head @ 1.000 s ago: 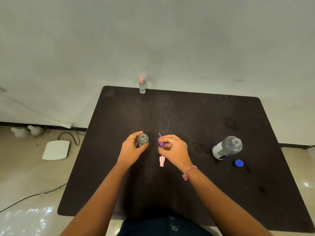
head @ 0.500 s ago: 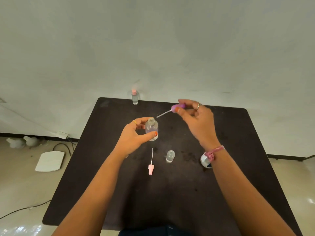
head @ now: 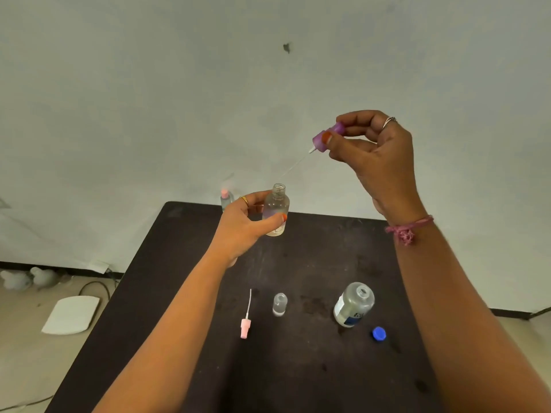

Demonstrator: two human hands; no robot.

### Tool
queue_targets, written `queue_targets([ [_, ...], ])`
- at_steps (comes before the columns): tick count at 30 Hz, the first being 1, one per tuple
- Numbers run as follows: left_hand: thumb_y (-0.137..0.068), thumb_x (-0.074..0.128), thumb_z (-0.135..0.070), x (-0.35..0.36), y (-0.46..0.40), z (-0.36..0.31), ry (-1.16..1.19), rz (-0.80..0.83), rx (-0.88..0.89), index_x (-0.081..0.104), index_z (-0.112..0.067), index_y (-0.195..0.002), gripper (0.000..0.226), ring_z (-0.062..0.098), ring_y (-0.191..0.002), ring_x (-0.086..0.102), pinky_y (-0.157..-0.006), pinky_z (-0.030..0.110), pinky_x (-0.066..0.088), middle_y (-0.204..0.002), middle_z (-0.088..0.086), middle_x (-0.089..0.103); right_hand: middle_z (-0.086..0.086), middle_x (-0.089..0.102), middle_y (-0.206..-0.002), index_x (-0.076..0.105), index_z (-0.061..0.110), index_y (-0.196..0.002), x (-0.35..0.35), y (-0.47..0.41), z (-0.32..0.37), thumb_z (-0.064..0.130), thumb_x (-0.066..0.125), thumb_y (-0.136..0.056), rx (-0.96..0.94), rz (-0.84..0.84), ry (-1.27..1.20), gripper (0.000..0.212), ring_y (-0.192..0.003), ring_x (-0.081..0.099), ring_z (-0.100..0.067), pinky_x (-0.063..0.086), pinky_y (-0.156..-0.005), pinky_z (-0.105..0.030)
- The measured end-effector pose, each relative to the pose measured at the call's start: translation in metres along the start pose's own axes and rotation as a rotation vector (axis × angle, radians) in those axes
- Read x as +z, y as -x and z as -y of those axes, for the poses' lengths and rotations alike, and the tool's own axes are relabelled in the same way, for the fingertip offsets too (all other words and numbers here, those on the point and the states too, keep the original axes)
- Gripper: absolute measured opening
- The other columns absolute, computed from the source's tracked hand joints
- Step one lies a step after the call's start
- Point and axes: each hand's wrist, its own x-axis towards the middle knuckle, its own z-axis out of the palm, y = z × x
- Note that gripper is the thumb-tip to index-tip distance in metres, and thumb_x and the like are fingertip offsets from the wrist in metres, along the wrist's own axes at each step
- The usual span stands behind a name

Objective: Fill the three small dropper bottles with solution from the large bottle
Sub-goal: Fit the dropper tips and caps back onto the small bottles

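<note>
Table first: dark, with your big bottle standing uncapped at the right, its blue cap just beside it. Your left hand grips an open small bottle raised above the far edge. Your right hand pinches a purple dropper, lifted clear. Another small bottle stands uncapped near a pink dropper.

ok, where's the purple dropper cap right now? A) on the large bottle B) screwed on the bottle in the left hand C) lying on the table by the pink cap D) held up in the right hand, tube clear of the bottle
D: the right hand pinches the purple dropper cap in the air, its thin tube hanging above the open neck of the small bottle gripped by the left hand.
</note>
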Motion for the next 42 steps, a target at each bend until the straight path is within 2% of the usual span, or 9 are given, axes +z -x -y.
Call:
queue_targets([
  [4,-0.075,0.078,-0.017,0.012,-0.006,-0.012,0.0,-0.04,0.024,0.065,-0.027,-0.112,0.04,0.008,-0.1,0.063,-0.085,0.016,0.046,-0.105,-0.01,0.069,-0.005,0.072,-0.093,0.065,0.007,-0.104,-0.012,-0.01,0.015,0.015,0.077,-0.078,-0.075,0.01,0.056,0.029,-0.081,0.072,-0.016,0.058,-0.077,-0.033],
  [8,-0.075,0.078,-0.017,0.022,-0.01,-0.023,0.001,-0.061,0.053,0.064,-0.033,-0.105,0.036,0.005,-0.098,0.062,-0.088,0.022,0.049,-0.101,-0.014,0.069,0.001,0.071,-0.094,0.065,0.01,-0.104,-0.018,-0.017,0.021,0.018,0.076,-0.08,-0.144,0.032,0.152,0.028,-0.081,0.071,-0.011,0.058,-0.078,-0.033],
  [13,-0.075,0.078,-0.016,0.032,-0.012,-0.033,-0.005,-0.065,0.071,0.064,-0.031,-0.107,0.037,0.002,-0.096,0.062,-0.083,0.013,0.044,-0.099,-0.017,0.068,0.0,0.071,-0.095,0.065,0.012,-0.106,-0.022,-0.024,0.022,0.02,0.076,-0.08,-0.183,0.058,0.222,0.029,-0.077,0.071,-0.01,0.058,-0.077,-0.028],
  [19,-0.077,0.077,-0.021,0.041,-0.014,-0.043,-0.024,-0.079,0.093,0.062,-0.032,-0.109,0.037,-0.002,-0.095,0.061,-0.069,0.0,0.041,-0.097,-0.023,0.064,0.002,0.071,-0.096,0.065,0.012,-0.107,-0.021,-0.027,0.021,0.017,0.074,-0.082,-0.16,0.16,0.26,0.027,-0.077,0.071,-0.008,0.056,-0.078,-0.023],
  [23,-0.077,0.077,-0.024,0.045,-0.015,-0.05,-0.028,-0.09,0.105,0.061,-0.033,-0.108,0.036,0.0,-0.095,0.061,-0.069,0.003,0.04,-0.098,-0.023,0.064,0.005,0.071,-0.096,0.066,0.014,-0.109,-0.021,-0.029,0.018,0.02,0.074,-0.082,-0.134,0.225,0.308,0.029,-0.078,0.071,-0.005,0.056,-0.078,-0.021],
  [27,-0.077,0.077,-0.026,0.049,-0.018,-0.055,-0.029,-0.099,0.12,0.064,-0.026,-0.116,0.041,0.004,-0.099,0.062,-0.073,0.003,0.039,-0.106,-0.014,0.067,0.008,0.07,-0.092,0.068,0.016,-0.108,-0.023,-0.032,0.015,0.024,0.075,-0.081,-0.132,0.26,0.367,0.029,-0.078,0.07,-0.003,0.056,-0.08,-0.022],
  [35,-0.077,0.077,-0.023,0.055,-0.021,-0.065,-0.03,-0.092,0.158,0.065,-0.02,-0.12,0.045,0.009,-0.1,0.063,-0.078,0.008,0.044,-0.108,-0.006,0.069,0.005,0.072,-0.085,0.071,0.018,-0.093,-0.026,-0.037,0.015,0.031,0.079,-0.076,-0.108,0.285,0.434,0.023,-0.073,0.069,-0.006,0.058,-0.073,-0.022],
  [39,-0.076,0.077,-0.023,0.058,-0.02,-0.067,-0.023,-0.088,0.159,0.064,-0.022,-0.118,0.043,0.008,-0.099,0.063,-0.078,0.009,0.044,-0.106,-0.008,0.069,0.002,0.071,-0.078,0.069,0.014,-0.088,-0.024,-0.037,0.015,0.046,0.079,-0.071,-0.034,0.259,0.442,0.038,-0.069,0.069,-0.012,0.058,-0.064,-0.027],
  [42,-0.077,0.077,-0.024,0.059,-0.018,-0.068,-0.016,-0.083,0.145,0.064,-0.022,-0.119,0.044,0.006,-0.1,0.062,-0.076,0.007,0.041,-0.108,-0.008,0.068,0.008,0.071,-0.093,0.065,0.02,-0.107,-0.03,-0.038,0.015,0.059,0.069,-0.068,0.058,0.362,0.414,0.054,-0.083,0.068,-0.006,0.054,-0.069,-0.023],
])
